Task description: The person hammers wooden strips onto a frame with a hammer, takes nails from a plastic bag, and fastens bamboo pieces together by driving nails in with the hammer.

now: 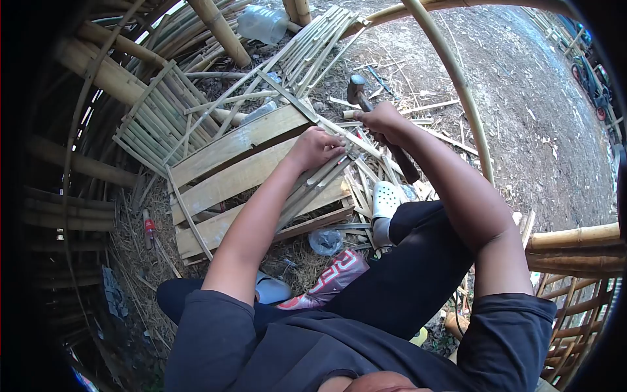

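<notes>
My right hand (384, 123) is wrapped round the handle of a hammer (356, 85), whose dark head points up and away from me. The lower end of the handle sticks out below my fist. My left hand (317, 147) is closed, fingers curled together over the right end of a low wooden slatted table (228, 153). Whatever its fingertips pinch is too small to make out. Under and beside them, several bamboo strips (318, 186) lie across the slats. A long flat strip (281, 91) crosses the table's far corner.
A bamboo slat panel (160, 114) leans at the left. Bundled strips (320, 49) and a clear plastic jug (261, 25) lie farther back. A curved bamboo pole (457, 78) arches right of my right arm. Offcuts (434, 130) litter the ground near my white clog (385, 199).
</notes>
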The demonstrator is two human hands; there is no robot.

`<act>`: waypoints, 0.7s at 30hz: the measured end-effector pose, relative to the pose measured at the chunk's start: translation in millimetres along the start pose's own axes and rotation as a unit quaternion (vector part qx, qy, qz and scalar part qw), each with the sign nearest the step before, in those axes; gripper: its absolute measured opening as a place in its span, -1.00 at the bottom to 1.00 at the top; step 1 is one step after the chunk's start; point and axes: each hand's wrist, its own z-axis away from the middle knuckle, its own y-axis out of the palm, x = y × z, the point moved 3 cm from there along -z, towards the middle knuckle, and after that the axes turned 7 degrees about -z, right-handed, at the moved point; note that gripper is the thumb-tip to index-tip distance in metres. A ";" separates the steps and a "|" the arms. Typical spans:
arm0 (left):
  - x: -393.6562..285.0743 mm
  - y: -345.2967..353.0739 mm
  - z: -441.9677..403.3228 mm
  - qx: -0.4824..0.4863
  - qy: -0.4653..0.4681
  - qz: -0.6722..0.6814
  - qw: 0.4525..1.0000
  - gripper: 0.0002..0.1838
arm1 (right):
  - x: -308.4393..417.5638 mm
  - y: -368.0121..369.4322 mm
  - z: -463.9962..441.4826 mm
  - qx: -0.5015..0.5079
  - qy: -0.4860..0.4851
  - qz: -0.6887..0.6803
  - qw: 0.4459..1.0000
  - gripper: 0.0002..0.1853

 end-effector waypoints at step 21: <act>-5.2 4.4 -4.2 -0.014 0.065 -0.038 0.997 -0.69 | 12.6 5.3 -8.8 0.000 -0.037 0.094 0.995 -0.50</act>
